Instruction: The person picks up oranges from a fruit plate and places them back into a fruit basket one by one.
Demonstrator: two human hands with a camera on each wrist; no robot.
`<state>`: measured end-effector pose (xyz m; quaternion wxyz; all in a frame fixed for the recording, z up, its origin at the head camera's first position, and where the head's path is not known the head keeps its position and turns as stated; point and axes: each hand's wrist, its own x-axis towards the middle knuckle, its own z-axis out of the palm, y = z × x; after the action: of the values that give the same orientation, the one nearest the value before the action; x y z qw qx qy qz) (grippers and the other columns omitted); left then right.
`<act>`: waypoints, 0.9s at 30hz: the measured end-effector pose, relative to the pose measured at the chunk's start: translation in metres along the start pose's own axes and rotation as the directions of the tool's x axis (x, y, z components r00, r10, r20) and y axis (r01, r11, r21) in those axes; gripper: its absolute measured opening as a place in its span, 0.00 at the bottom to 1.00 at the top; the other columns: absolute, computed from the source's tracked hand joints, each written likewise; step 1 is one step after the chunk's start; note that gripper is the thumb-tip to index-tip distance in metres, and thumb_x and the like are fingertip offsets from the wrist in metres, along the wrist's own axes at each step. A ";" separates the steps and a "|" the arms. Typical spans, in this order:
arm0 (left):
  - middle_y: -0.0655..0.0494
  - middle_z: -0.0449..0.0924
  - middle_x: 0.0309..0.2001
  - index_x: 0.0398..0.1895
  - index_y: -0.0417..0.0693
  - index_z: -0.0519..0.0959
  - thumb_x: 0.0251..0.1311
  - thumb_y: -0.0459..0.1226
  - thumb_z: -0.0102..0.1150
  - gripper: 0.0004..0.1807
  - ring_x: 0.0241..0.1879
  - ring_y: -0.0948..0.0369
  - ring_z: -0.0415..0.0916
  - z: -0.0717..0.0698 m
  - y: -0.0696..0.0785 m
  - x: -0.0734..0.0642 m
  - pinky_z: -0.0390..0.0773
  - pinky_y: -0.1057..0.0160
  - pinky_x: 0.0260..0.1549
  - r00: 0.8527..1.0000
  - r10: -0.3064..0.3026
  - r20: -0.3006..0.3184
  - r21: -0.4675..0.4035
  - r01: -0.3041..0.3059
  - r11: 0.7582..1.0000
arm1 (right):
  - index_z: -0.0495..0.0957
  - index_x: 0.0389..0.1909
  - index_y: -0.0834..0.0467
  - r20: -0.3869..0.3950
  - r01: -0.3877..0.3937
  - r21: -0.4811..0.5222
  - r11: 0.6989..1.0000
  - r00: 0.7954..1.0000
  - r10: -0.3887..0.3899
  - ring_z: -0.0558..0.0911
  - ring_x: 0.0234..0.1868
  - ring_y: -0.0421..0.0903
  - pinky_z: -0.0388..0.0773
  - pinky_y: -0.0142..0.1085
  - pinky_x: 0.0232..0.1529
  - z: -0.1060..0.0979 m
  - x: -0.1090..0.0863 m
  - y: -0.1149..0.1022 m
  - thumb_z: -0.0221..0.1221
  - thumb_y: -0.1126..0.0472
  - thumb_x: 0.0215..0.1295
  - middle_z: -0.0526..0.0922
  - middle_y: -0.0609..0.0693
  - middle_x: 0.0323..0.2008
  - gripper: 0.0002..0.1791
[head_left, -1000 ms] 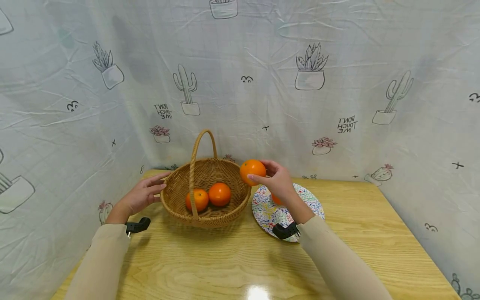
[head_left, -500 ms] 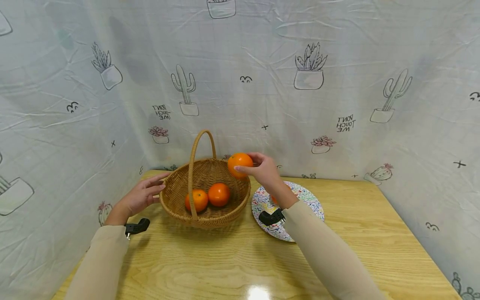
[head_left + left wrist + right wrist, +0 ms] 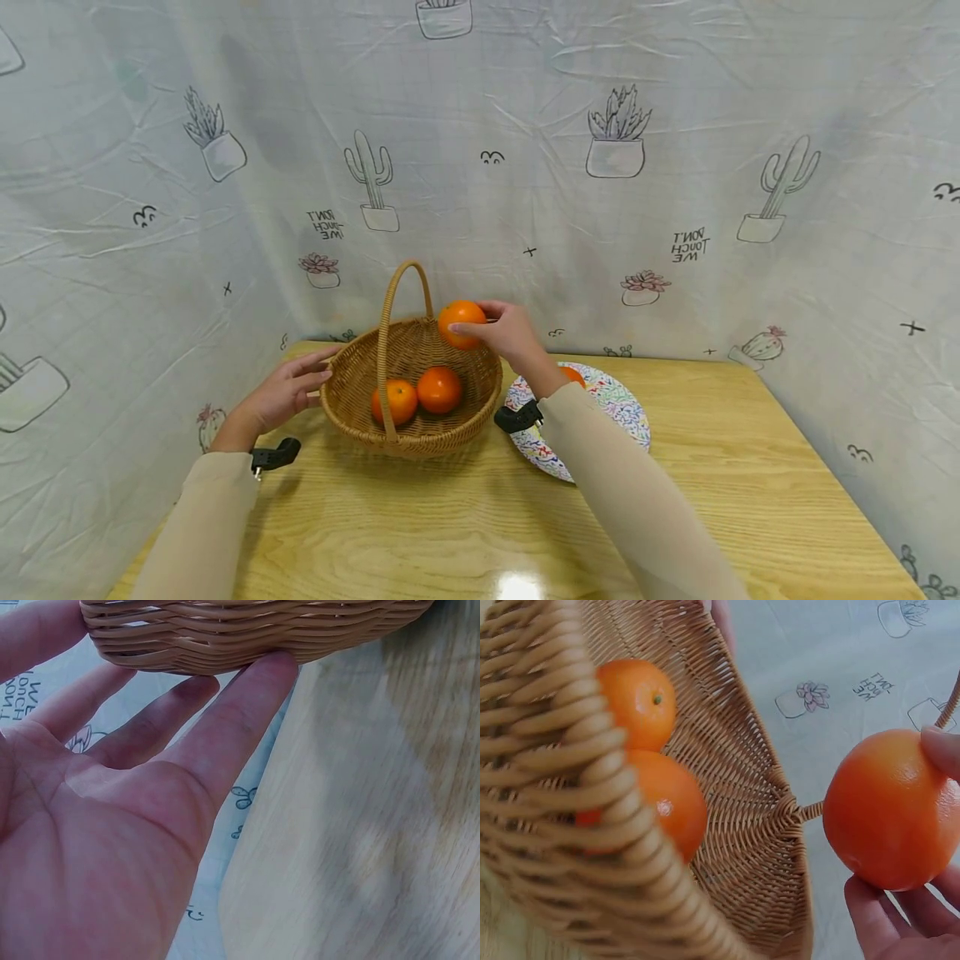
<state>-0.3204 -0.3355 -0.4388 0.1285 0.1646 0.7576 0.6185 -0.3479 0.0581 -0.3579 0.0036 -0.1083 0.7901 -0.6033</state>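
Orange fruit (image 3: 461, 324) is pinched in the right hand (image 3: 512, 333) over the basket (image 3: 450, 437) the spread left hand (image 3: 281, 393) touches.

Beige long sleeves (image 3: 198, 517), black wrist mounts (image 3: 276, 455)

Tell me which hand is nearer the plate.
Right. The right hand, holding an orange, is near the left rear edge of the plate; the left hand is farther left, across the basket.

Curtained nook, plant-print sheeting (image 3: 562, 208) on three sides, wood-grain table (image 3: 405, 525)
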 end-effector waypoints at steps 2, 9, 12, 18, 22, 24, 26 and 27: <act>0.38 0.51 0.77 0.84 0.49 0.48 0.82 0.39 0.44 0.33 0.61 0.70 0.77 0.000 0.000 0.000 0.84 0.64 0.53 1.000 -0.001 -0.002 0.001 0.001 1.000 | 0.84 0.57 0.53 0.014 -0.008 -0.002 1.000 1.000 0.008 0.83 0.49 0.48 0.81 0.41 0.54 0.004 0.004 -0.001 0.77 0.48 0.54 0.87 0.50 0.51 0.30; 0.40 0.52 0.76 0.84 0.48 0.48 0.81 0.40 0.45 0.34 0.60 0.70 0.78 0.000 0.000 -0.003 0.84 0.64 0.53 1.000 -0.007 -0.019 -0.002 0.007 1.000 | 0.88 0.50 0.56 0.043 -0.038 -0.058 0.998 0.998 0.040 0.80 0.43 0.47 0.79 0.41 0.48 0.019 0.020 -0.006 0.78 0.49 0.52 0.88 0.51 0.46 0.26; 0.38 0.51 0.77 0.84 0.49 0.48 0.82 0.39 0.44 0.33 0.60 0.70 0.77 0.001 0.001 -0.003 0.84 0.64 0.53 1.000 -0.012 -0.023 0.001 0.012 1.000 | 0.89 0.46 0.57 0.035 -0.055 -0.113 0.992 0.998 0.059 0.78 0.42 0.46 0.76 0.36 0.43 0.026 0.023 -0.007 0.79 0.48 0.51 0.88 0.49 0.43 0.24; 0.36 0.49 0.78 0.84 0.49 0.48 0.82 0.39 0.43 0.33 0.60 0.71 0.76 0.001 0.001 -0.002 0.84 0.63 0.54 1.000 -0.021 -0.023 0.001 0.021 1.000 | 0.88 0.44 0.60 0.035 -0.095 -0.214 0.972 0.994 0.105 0.78 0.43 0.47 0.77 0.36 0.43 0.038 0.025 -0.010 0.79 0.46 0.50 0.88 0.53 0.44 0.26; 0.36 0.47 0.80 0.84 0.49 0.48 0.81 0.40 0.45 0.34 0.60 0.73 0.76 0.001 0.000 0.001 0.84 0.62 0.55 1.000 -0.021 -0.018 -0.001 0.021 1.000 | 0.82 0.53 0.67 0.004 -0.161 -0.253 0.954 0.986 0.167 0.79 0.42 0.50 0.82 0.41 0.45 0.046 0.032 -0.006 0.80 0.48 0.49 0.84 0.59 0.52 0.36; 0.37 0.46 0.80 0.84 0.50 0.48 0.81 0.41 0.46 0.35 0.61 0.73 0.76 0.002 0.000 0.002 0.84 0.61 0.56 1.000 -0.023 -0.017 0.000 0.023 1.000 | 0.79 0.55 0.67 -0.018 -0.202 -0.251 0.947 0.979 0.205 0.78 0.38 0.48 0.84 0.45 0.46 0.049 0.036 -0.002 0.80 0.50 0.49 0.81 0.59 0.53 0.37; 0.37 0.46 0.81 0.84 0.50 0.48 0.81 0.41 0.47 0.35 0.61 0.73 0.76 0.002 0.000 0.003 0.83 0.60 0.56 1.000 -0.025 -0.018 0.002 0.025 1.000 | 0.76 0.57 0.67 -0.028 -0.228 -0.258 0.939 0.973 0.228 0.79 0.36 0.49 0.86 0.47 0.46 0.053 0.036 -0.001 0.80 0.51 0.51 0.80 0.60 0.53 0.38; 0.37 0.46 0.81 0.84 0.50 0.48 0.80 0.42 0.47 0.35 0.61 0.73 0.76 0.003 0.000 0.004 0.83 0.59 0.57 1.000 -0.025 -0.019 0.005 0.025 1.000 | 0.75 0.58 0.68 -0.031 -0.237 -0.250 0.939 0.971 0.237 0.80 0.36 0.51 0.87 0.48 0.46 0.054 0.035 -0.002 0.79 0.51 0.51 0.80 0.61 0.54 0.39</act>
<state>-0.3227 -0.3316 -0.4393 0.1287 0.1496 0.7623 0.6164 -0.3748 0.0000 -0.3668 0.0622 -0.0116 0.8676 -0.4932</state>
